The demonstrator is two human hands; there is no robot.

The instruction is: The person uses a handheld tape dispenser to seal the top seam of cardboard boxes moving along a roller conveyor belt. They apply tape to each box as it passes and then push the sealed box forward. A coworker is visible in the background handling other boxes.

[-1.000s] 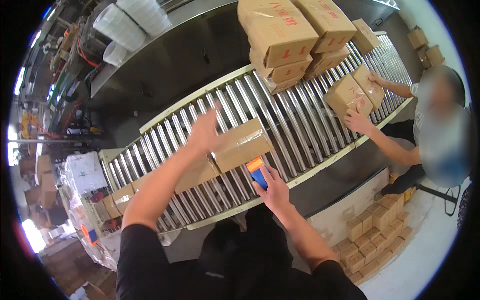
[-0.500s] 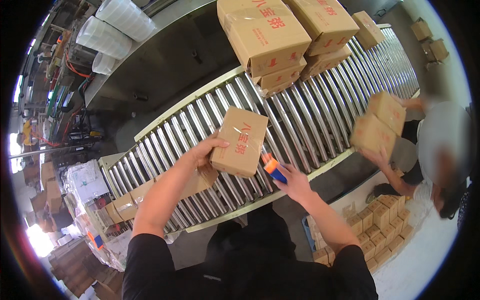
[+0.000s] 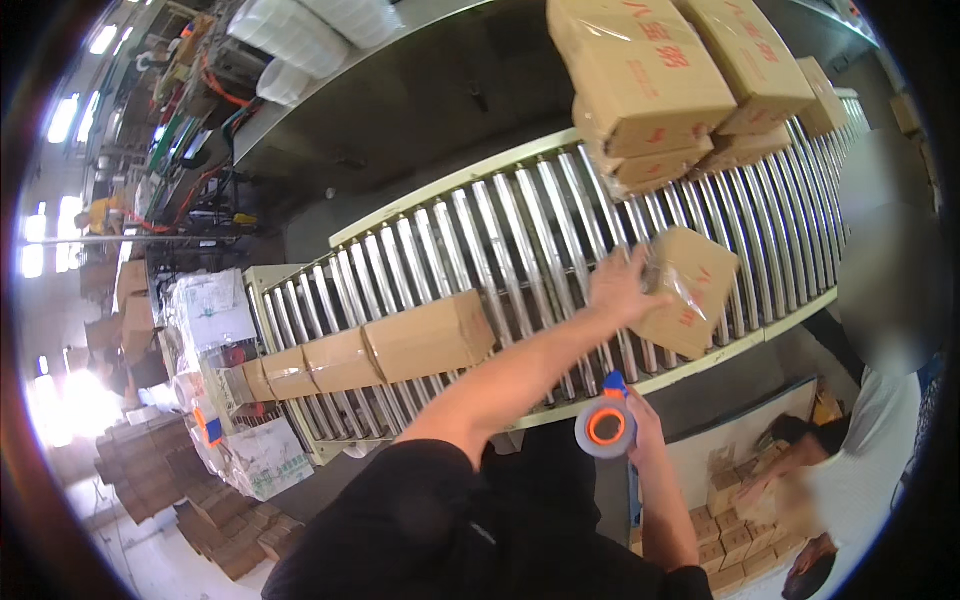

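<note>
Rollers [image 3: 490, 222] could be turning, slipping the carton [image 3: 695, 300] past the spread left hand [image 3: 622, 290], the right hand [image 3: 646, 425] gripping a tape dispenser [image 3: 606, 442].

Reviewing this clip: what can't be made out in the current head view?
All in the head view:
Contact between left hand and nearest carton: hidden by the hand.
How the right hand grips: hidden behind the tape dispenser.
Pale stacks: cut off by the upper edge.
Above the co-worker's shirt: blurred patch.
</note>
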